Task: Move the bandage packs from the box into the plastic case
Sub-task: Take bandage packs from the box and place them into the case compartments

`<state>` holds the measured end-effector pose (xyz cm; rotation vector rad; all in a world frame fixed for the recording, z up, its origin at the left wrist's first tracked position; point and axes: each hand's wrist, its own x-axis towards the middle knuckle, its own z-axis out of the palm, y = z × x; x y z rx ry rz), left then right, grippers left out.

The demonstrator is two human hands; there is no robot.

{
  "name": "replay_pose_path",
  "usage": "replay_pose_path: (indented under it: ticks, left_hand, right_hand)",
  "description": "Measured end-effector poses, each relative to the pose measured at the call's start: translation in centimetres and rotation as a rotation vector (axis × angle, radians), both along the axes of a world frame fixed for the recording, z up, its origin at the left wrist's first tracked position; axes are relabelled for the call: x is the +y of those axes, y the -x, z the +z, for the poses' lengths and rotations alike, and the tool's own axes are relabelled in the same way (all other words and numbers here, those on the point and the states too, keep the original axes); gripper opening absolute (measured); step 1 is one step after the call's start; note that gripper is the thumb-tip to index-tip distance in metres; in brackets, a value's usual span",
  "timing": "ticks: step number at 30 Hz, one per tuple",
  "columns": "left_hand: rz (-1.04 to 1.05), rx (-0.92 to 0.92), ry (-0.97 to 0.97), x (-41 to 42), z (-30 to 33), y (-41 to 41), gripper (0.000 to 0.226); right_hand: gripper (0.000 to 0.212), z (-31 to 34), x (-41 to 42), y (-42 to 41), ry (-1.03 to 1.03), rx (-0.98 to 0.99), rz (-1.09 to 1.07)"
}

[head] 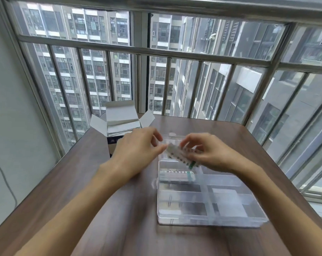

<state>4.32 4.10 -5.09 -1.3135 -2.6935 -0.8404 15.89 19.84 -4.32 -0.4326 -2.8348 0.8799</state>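
Lying nearest on the brown table [86,182]: the clear plastic case [208,200], open, with see-through walls splitting it into little rooms. Already resting in one far-left room: one bandage pack [176,172] with a green end.

Hovering just above the far part of the case: both hands, a bit blurry. Pinching a small bunch of bandage packs [178,153] from the right: the right hand [210,154], fingers curled around the bunch. Reaching in from the left: the left hand [138,146], thumb and first finger touching the bunch's left end, other fingers loosely spread. Hard to tell how tight that left pinch is.

Probably very light, thin and bendy, these packs, with smooth paper wrappers. Likely to slip and fan apart if held loosely. Best holding: flat sides squeezed between thumb and fingers, near the middle of the bunch, keeping all the edges lined up. Not breakable, so a firm squeeze looking safe.

Sitting farther back on the left: the cardboard box [119,124], flaps open, more white packs stacked inside.

Standing past the table: window bars [165,52] and tall buildings outside.
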Motion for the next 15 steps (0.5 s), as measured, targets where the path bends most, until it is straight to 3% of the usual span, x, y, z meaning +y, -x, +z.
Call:
replay_pose_path:
  ticks: [3,8,11,15]
  left_hand:
    - [-0.110,0.068,-0.068,0.0,0.2,0.1,0.016]
    - [-0.245,0.215,0.287,0.5,-1.2,0.0,0.025]
    - [-0.269,0.240,0.356,0.9,-1.9,0.1,0.028]
    - [-0.291,0.269,0.365,0.9,-2.2,-0.1,0.042]
  right_hand:
    - [0.021,-0.8,-0.4,0.8,-0.138,-0.152,0.112]
    - [0.023,-2.2,-0.4,1.5,-0.072,-0.142,0.151]
    - [0.016,-2.8,-0.3,1.5,-0.069,-0.082,0.100]
    - [0.012,-2.4,-1.2,1.2,-0.350,-0.072,0.026]
